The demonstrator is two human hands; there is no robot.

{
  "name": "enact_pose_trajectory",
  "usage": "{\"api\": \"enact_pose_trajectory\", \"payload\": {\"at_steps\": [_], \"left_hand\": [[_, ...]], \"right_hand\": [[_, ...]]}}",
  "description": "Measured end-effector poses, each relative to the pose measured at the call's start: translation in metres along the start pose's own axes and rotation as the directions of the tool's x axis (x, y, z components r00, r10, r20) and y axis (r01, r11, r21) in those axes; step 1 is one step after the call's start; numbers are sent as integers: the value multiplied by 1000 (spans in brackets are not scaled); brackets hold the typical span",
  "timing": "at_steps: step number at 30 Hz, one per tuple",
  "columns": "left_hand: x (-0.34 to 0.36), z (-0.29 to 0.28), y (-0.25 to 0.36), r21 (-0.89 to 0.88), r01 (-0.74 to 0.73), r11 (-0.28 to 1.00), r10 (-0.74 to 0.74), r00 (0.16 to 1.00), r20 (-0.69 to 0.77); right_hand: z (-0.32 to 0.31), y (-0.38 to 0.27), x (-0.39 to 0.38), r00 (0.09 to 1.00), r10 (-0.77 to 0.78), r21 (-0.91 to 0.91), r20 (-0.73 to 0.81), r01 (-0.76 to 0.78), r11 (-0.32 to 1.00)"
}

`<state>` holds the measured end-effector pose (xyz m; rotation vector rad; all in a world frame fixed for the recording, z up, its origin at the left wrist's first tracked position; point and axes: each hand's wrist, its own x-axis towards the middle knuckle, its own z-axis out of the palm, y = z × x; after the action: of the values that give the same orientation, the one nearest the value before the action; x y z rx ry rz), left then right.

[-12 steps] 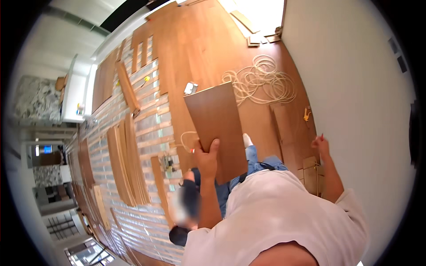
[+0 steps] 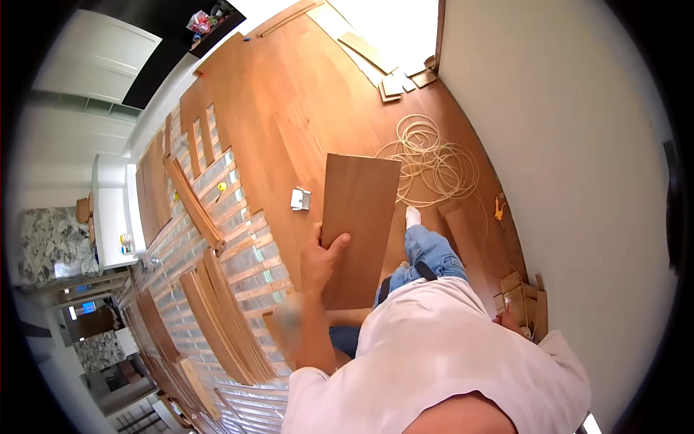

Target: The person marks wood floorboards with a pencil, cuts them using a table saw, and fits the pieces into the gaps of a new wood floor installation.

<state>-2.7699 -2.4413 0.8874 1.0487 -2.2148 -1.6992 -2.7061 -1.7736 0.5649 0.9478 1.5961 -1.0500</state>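
Observation:
My left hand grips a short brown wood floorboard by its left edge, thumb over its face and the other fingers behind it. The board is held up in front of my body. Low on the right, my right hand is beside an open cardboard box near the wall. Its fingers are partly hidden, closed around a small red thing whose kind I cannot make out.
Finished wood floor spreads ahead, with a coiled pale hose and a small white box. Loose planks lie over battens and foil on the left. A yellow tool rests by the right wall. Offcuts lie near the bright doorway.
My right hand has dropped from beside the wall to the cardboard box. The floorboard in my left hand is turned more upright. The view has shifted, and the co-worker at left is now mostly hidden.

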Motion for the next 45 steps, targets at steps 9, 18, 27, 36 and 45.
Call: {"api": "enact_pose_trajectory", "payload": {"at_steps": [9, 18, 27, 36, 45], "left_hand": [[209, -13, 103, 21, -1, 1000, -2, 989, 146], [491, -34, 111, -94, 63, 994, -27, 941, 338], [786, -40, 218, -47, -10, 999, 32, 873, 486], [1017, 18, 295, -13, -75, 997, 65, 755, 652], [1236, 113, 391, -86, -75, 993, 114, 730, 674]], "right_hand": [[179, -477, -11, 886, -464, 172, -16, 459, 871], [402, -802, -124, 519, -799, 101, 303, 816, 569], [609, -1013, -127, 502, -786, 539, 359, 576, 614], [637, -1237, -117, 453, -872, 544, 187, 691, 476], [622, -1477, -59, 478, -876, 572, 63, 702, 424]]}}
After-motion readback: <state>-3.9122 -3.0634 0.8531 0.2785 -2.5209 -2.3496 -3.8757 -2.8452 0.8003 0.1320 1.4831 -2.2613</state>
